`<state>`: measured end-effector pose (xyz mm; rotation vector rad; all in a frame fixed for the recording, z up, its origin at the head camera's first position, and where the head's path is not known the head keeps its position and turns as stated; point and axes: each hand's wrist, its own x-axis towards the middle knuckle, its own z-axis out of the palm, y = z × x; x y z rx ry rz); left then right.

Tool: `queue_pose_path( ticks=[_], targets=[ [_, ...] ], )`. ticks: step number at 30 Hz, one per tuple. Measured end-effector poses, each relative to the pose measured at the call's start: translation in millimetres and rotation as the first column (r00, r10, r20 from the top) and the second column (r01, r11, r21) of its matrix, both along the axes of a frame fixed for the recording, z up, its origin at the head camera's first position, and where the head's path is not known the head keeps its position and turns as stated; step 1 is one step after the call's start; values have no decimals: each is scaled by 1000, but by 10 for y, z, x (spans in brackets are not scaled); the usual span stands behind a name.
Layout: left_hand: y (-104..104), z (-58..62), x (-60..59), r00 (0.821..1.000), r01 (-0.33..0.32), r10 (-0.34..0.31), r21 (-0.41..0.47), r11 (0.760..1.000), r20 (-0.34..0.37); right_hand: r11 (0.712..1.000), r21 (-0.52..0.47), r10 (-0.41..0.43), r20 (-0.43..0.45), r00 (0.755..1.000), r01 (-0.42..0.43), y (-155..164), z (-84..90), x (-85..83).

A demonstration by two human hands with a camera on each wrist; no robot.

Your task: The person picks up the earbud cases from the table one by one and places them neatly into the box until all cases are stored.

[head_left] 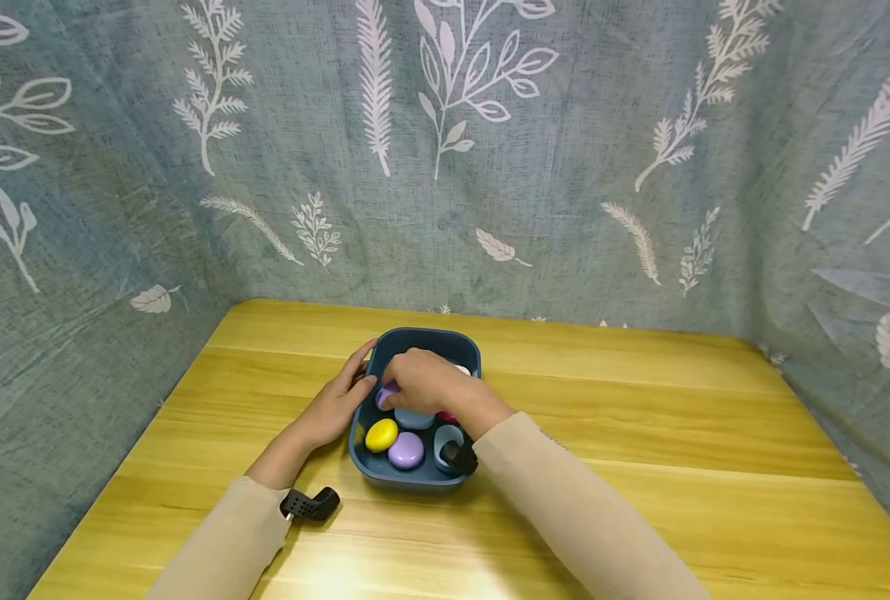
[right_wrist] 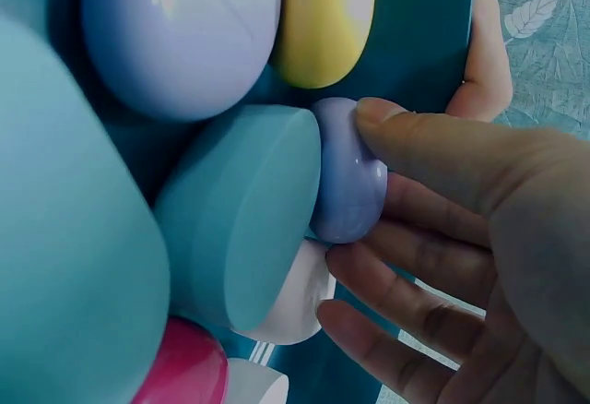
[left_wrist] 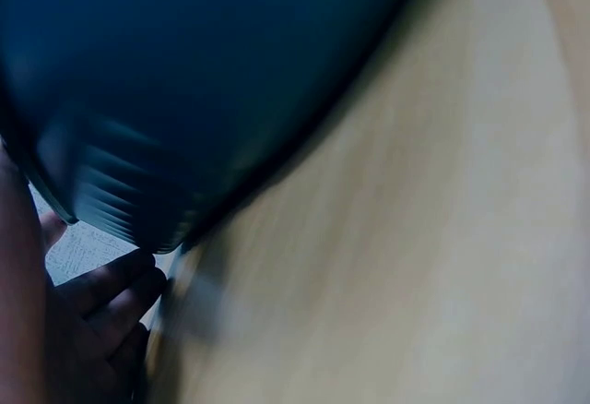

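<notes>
A dark blue bin (head_left: 415, 479) stands on the table, holding several smooth, rounded pieces. My right hand (head_left: 424, 379) reaches into it from the right and pinches a small, glossy purple rounded piece (right_wrist: 346, 178) between thumb and fingers. That piece touches a blue-green rounded block (right_wrist: 244, 215). Along the bin's left side lies my left hand (head_left: 334, 408), its thumb at the rim and its fingers extended against the outer wall. In the left wrist view, those fingers (left_wrist: 115, 298) appear dark beside the bin's ribbed end.
Near the bin's front lie a yellow piece (head_left: 381, 435), a larger purple piece (head_left: 406, 451) and a light blue hollow piece (head_left: 447, 437). Red (right_wrist: 189, 367) and white (right_wrist: 300, 303) pieces are partly hidden. A patterned curtain (head_left: 445, 208) hangs behind the wooden table (head_left: 640, 417).
</notes>
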<state>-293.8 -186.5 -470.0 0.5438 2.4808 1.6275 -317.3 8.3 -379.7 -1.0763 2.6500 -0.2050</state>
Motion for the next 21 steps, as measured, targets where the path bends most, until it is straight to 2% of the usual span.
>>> queue_pose_path(
  ticks=[10, 16, 21],
  targets=[
    [13, 4, 2, 1000, 13, -13, 4, 1000, -6, 1000, 15, -6, -5, 1000, 6, -9, -6, 8],
    [16, 6, -2, 1000, 14, -14, 4, 1000, -16, 999, 40, -24, -4, 1000, 24, 37, 59, 20],
    [18, -13, 14, 1000, 7, -7, 29, 1000, 8, 999, 24, -35, -5, 999, 35, 129, 121, 50]
  ],
)
